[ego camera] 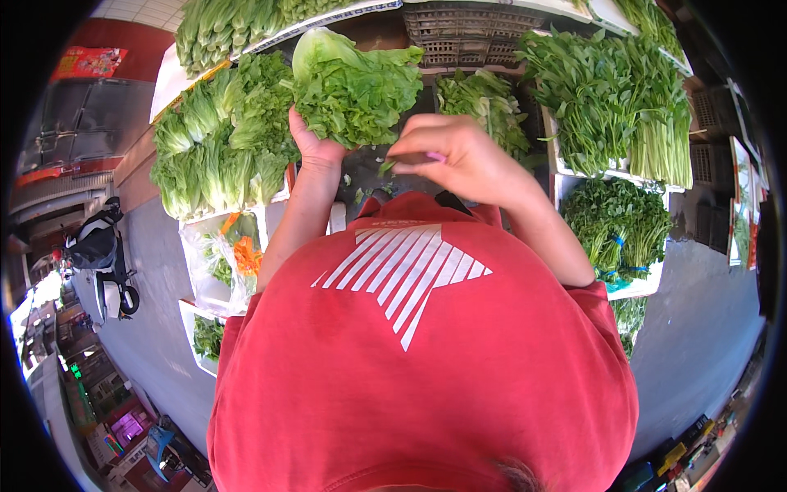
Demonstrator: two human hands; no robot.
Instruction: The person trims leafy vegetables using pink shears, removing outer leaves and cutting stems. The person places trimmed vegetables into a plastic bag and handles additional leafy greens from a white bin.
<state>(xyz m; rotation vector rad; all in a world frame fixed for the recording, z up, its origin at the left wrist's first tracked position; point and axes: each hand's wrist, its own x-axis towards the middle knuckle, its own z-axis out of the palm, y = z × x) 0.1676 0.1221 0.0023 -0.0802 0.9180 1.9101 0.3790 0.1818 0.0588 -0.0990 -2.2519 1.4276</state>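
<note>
My left hand (pixel 318 142) holds up a head of leafy green lettuce (pixel 356 89) from below, its pale base turned to the upper left. Just right of the leaves is my right hand (pixel 452 150), its fingers closed around a small knife-like tool (pixel 413 158) with a dark flat part and a pink end. My fingers hide much of that tool. A green leaf scrap (pixel 385 168) shows at its tip. Left of my left hand, more lettuce heads (pixel 215 141) are stacked in a white foam box. Beyond my right hand lies a heap of loose lettuce leaves (pixel 482 104).
Leafy greens with long stems (pixel 605 98) fill a box at the right, above tied bunches of greens (pixel 615 227). Dark plastic crates (pixel 470 31) stand at the back. A clear plastic bag (pixel 215 270) lies at the left. Leaf scraps (pixel 359 195) dot the dark surface below my hands.
</note>
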